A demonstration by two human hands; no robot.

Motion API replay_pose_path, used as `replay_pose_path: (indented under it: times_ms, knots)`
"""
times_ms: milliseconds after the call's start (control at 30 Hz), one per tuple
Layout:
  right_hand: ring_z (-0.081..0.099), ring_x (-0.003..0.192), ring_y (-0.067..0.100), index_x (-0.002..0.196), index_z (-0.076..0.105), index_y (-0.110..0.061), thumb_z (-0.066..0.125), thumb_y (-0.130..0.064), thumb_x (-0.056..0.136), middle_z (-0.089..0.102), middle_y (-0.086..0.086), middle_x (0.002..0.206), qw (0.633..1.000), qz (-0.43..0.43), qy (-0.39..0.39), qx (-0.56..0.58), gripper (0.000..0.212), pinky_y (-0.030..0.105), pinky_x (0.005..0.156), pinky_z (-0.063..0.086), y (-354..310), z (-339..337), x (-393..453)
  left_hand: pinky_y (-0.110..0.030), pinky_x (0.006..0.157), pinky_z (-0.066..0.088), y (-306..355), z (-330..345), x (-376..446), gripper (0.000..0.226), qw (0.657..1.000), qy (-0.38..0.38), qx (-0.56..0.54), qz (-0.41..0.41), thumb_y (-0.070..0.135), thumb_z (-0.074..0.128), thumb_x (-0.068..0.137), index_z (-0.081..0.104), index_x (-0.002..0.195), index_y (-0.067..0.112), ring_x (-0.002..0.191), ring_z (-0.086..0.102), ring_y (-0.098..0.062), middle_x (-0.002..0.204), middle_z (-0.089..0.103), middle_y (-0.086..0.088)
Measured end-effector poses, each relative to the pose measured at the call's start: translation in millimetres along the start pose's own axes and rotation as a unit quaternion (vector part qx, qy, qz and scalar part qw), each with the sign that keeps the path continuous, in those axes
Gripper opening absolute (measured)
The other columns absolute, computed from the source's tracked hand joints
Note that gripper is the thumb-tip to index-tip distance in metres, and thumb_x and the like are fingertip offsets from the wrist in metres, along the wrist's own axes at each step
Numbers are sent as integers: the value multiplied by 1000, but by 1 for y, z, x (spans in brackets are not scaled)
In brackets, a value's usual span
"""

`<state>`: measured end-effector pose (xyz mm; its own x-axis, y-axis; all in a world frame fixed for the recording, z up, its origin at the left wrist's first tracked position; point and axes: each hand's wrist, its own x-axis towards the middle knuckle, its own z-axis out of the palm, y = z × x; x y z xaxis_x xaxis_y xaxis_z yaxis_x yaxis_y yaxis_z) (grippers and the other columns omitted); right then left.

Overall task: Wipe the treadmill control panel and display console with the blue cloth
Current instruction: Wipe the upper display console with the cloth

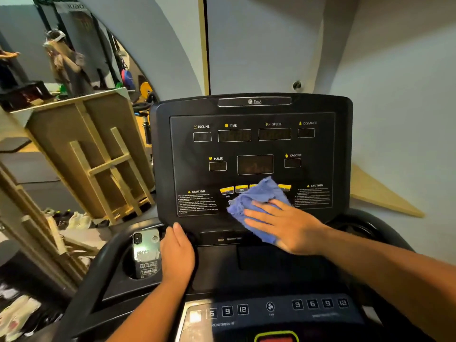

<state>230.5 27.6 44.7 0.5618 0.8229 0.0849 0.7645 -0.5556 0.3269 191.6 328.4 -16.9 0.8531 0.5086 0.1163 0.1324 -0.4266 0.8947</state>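
Stood over a black plastic treadmill display console (251, 154), upright and tilted back, its dark face printed with INCLINE, TIME, SPEED, DISTANCE, PULSE and CALORIE above unlit readout windows. Below that, nearer the camera, lay a flatter dark control panel (271, 309) with square number keys marked 6, 9, 12 on the left, 3, 6, 9, 12 on the right, and a round fan button between them. To the left, leaned a pale wooden board with crossed battens (98, 154) against the wall under a mirror.

Pressed flat on the lower middle of the console face, a crumpled blue cloth (256, 198), covering part of a row of yellow-topped buttons (234, 190) and reaching down past the console's lower edge. On top of the cloth, the right hand (281, 225), palm down, fingers spread and straight, pinning the fabric to the surface rather than gripping it. Rested well apart from it, the left hand (177, 255), fingers extended and loosely laid on the ledge at the console's lower left corner, holding nothing. Just beside that hand, stood a shiny silver-cased phone (146, 253) upright in a round cup recess, camera lenses uppermost and lettering on its back.
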Motion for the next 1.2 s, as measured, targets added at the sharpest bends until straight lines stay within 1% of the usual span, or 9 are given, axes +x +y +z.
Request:
replay_pose_path:
  times_ms: [133, 400, 567, 733, 833, 967, 1033, 1133, 1200]
  knots:
    - [46, 131, 21, 157, 31, -22, 44, -36, 99, 38, -1, 159, 999, 36, -29, -21, 61, 42, 118, 18, 17, -2, -35, -40, 82, 39, 4, -1, -3, 44, 1000, 1, 5, -1, 34, 27, 107, 54, 88, 5, 87, 52, -28, 89, 58, -11]
    - [41, 125, 23, 150, 43, -20, 54, -36, 95, 42, -1, 157, 992, -100, 67, -33, 58, 44, 114, 21, -28, -13, 73, -37, 80, 34, 6, -1, -5, 43, 1000, -2, 5, -3, 33, 27, 108, 53, 89, 4, 87, 54, -29, 90, 60, -11]
    - [46, 134, 22, 156, 31, -22, 42, -34, 100, 41, -2, 158, 996, -84, 17, 10, 58, 41, 117, 27, -7, -3, 45, -29, 84, 30, 16, -3, -12, 38, 1000, -13, 3, -6, 32, 24, 108, 54, 98, 11, 94, 48, -18, 100, 56, -3]
    - [29, 148, 17, 158, 26, -27, 46, -36, 97, 26, -8, 164, 998, 28, 41, 40, 65, 34, 121, 12, 37, 9, -47, -30, 87, 30, 19, -4, -15, 34, 1000, -22, 3, -7, 33, 23, 108, 51, 100, 16, 98, 47, -17, 103, 54, -2]
    - [36, 143, 26, 157, 25, -24, 44, -38, 96, 26, 1, 164, 992, 106, 73, -11, 65, 44, 113, 23, 70, -6, -43, -32, 87, 31, 20, -4, -15, 36, 1000, -19, 6, -7, 34, 23, 108, 52, 98, 15, 99, 48, -19, 103, 55, -4]
    - [21, 151, 31, 158, 23, -23, 33, -46, 102, 21, 4, 166, 917, 336, 208, 53, 61, 51, 120, 15, 116, -49, -1, -33, 93, 32, 31, -5, -20, 33, 1000, -29, -5, -8, 30, 24, 108, 47, 84, 33, 108, 49, -21, 111, 55, -11]
    - [3, 154, 32, 159, 17, -22, 35, -45, 102, 10, 4, 168, 901, 364, 232, 47, 64, 52, 124, 6, 108, -44, 11, -36, 98, 32, 35, -6, -21, 33, 999, -34, -4, -15, 30, 24, 109, 54, 98, 23, 122, 50, -32, 126, 57, -24]
    - [-4, 154, 34, 160, 9, -23, 38, -44, 100, 5, 6, 168, 961, 224, 160, -40, 70, 54, 123, 4, 64, -5, 0, -33, 98, 31, 33, -7, -22, 32, 999, -37, -11, -25, 30, 24, 108, 52, 113, 14, 129, 47, -36, 134, 54, -28]
    - [0, 154, 33, 160, 8, -23, 37, -42, 99, 6, 5, 167, 988, 97, 92, -80, 71, 52, 123, 5, 58, 9, -24, -36, 97, 33, 31, -7, -22, 39, 999, -31, -12, -25, 32, 25, 108, 56, 116, 9, 126, 49, -36, 125, 57, -26]
